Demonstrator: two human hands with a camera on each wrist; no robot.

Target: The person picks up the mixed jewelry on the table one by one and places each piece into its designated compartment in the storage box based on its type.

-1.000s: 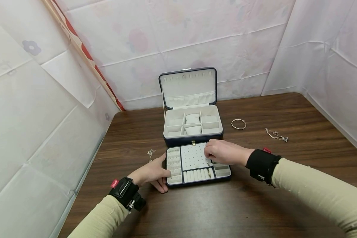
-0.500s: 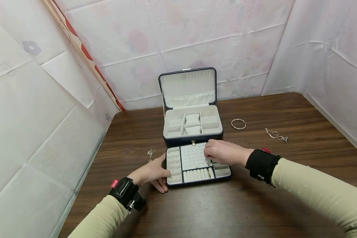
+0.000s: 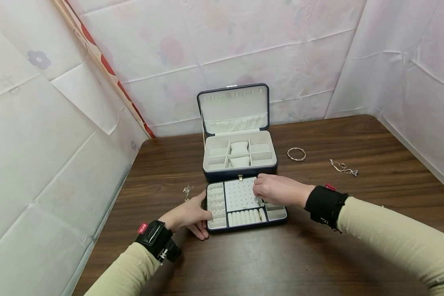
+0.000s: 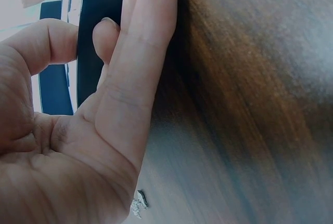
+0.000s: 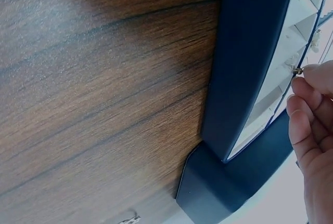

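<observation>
- The left hand (image 3: 188, 215) is resting on the counter (image 3: 318, 255) with its fingers laid straight against the left wall of the tray (image 3: 246, 224), grasping nothing; it is probably bracing the tray so it is not sliding
- A small tangled chain (image 3: 187, 190) is lying on the counter just beyond that hand, apart from the tray
- The tray is sitting on the counter directly in front of the open jewellery box (image 3: 239, 164), near enough that both hands are reaching it; its compartments are facing up, with the pegged panel (image 3: 239, 194) in the middle
- The right hand (image 3: 277, 190) is hovering over the tray's right rear part, fingertips pinched on a tiny gold earring (image 5: 297, 70), which is being held just above the tray; the pinch is suiting so small a piece
- That hand is covering the compartments under it, so what is lying there is hidden
- To the right, a bangle (image 3: 296, 154) and then a loose necklace (image 3: 343, 167) are lying on the counter, well apart from the tray and blocking nothing
</observation>
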